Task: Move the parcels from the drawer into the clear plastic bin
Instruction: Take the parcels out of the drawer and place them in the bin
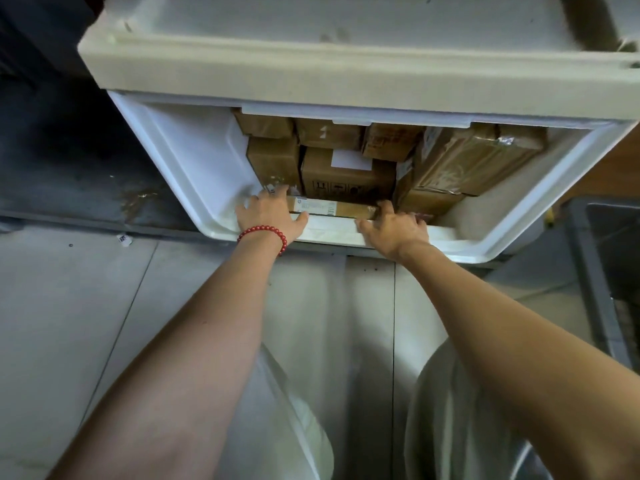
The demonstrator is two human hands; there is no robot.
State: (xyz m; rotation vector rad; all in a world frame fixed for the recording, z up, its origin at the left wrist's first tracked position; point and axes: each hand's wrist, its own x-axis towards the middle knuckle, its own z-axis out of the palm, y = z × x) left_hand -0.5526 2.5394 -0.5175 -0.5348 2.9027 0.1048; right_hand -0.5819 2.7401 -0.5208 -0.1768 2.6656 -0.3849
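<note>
A white plastic drawer (194, 161) stands pulled open below a cream cabinet top (311, 36). Several brown cardboard parcels (346, 174) fill its back and right side. A flat, narrow parcel with a printed label (332, 207) lies along the drawer's front wall. My left hand (273, 216), with a red bead bracelet at the wrist, grips this parcel's left end. At its right end my right hand (394, 226) has the fingers curled round it and the thumb on the drawer's front rim. The clear plastic bin is not in view.
The drawer's left part holds no parcels. A dark grey crate (595, 271) stands on the floor at the right edge. My legs in light trousers (304, 393) are below the drawer. The grey tiled floor (69, 306) lies to the left.
</note>
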